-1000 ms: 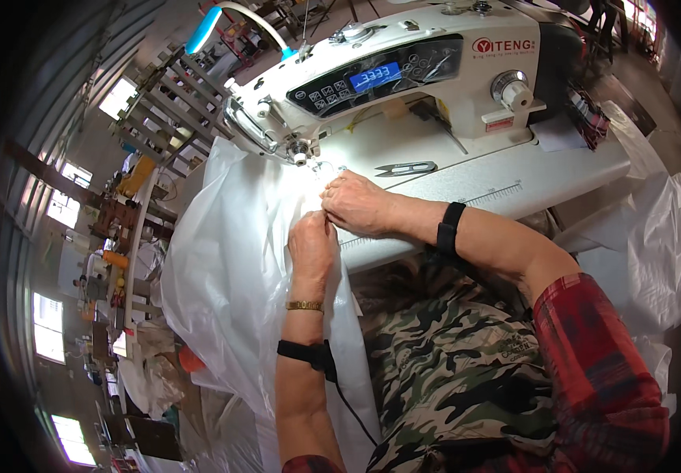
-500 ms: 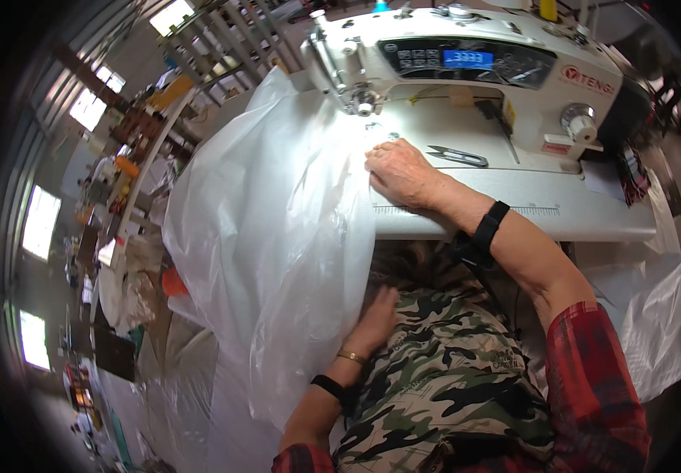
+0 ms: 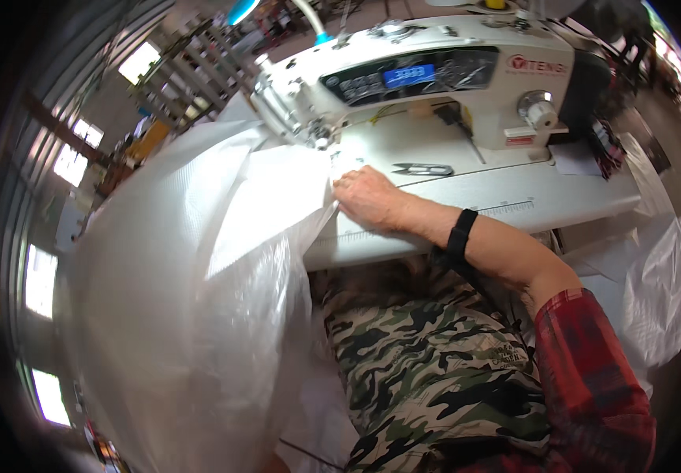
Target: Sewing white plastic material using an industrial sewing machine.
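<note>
My right hand (image 3: 368, 199) rests on the bed of a white sewing machine (image 3: 506, 94), its fingers pinching the edge of a large white plastic sheet (image 3: 159, 236). That edge lies just in front of the needle area. A woven texture shows on part of the sheet, and a clearer, shiny film (image 3: 254, 292) hangs along its near side. Billowing, the sheet spreads left and down off the table. My left hand is hidden; only a bit of skin shows low in the picture beside the sheet. Thread snips (image 3: 423, 169) lie on the bed beyond my right hand.
A lit display panel (image 3: 410, 76) is on the machine's front, and a handwheel (image 3: 537, 109) at its right. More white plastic (image 3: 667, 284) hangs at the right. A metal rack (image 3: 191, 75) stands at the far left. My lap in camouflage cloth (image 3: 435, 363) is below the table edge.
The sheet has swung out to the left, its edge lifted and folded over near the needle. My left hand has gone from beside the lap out of sight. The view has shifted.
</note>
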A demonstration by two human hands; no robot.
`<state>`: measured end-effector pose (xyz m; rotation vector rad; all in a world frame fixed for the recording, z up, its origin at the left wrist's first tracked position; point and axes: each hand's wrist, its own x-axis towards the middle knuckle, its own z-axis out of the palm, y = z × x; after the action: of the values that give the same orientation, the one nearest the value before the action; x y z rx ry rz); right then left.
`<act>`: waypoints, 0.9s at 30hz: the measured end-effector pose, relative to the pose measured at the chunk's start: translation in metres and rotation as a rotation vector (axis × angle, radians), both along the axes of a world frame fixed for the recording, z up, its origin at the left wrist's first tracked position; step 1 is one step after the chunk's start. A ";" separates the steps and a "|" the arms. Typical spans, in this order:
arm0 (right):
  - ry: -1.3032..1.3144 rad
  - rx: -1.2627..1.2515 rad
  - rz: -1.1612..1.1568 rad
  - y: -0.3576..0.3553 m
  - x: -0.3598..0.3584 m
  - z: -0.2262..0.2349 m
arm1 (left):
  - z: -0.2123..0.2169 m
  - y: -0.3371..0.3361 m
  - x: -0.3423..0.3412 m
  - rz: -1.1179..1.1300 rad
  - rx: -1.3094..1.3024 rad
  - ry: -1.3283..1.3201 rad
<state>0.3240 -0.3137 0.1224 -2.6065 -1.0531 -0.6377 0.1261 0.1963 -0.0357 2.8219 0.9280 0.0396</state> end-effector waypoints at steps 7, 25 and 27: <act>-0.120 0.081 0.013 0.001 0.001 -0.008 | 0.107 -0.078 0.028 -0.701 -0.020 0.206; 0.169 0.242 0.063 -0.007 -0.004 0.006 | 0.169 -0.357 0.110 -0.922 0.000 -0.624; 0.243 0.206 0.046 -0.008 -0.003 0.006 | 0.165 -0.356 0.113 -0.935 -0.036 -0.594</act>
<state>0.3209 -0.3218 0.1284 -2.4007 -0.9168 -0.3838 0.2393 -0.1596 0.1297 2.6467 -0.5064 0.6628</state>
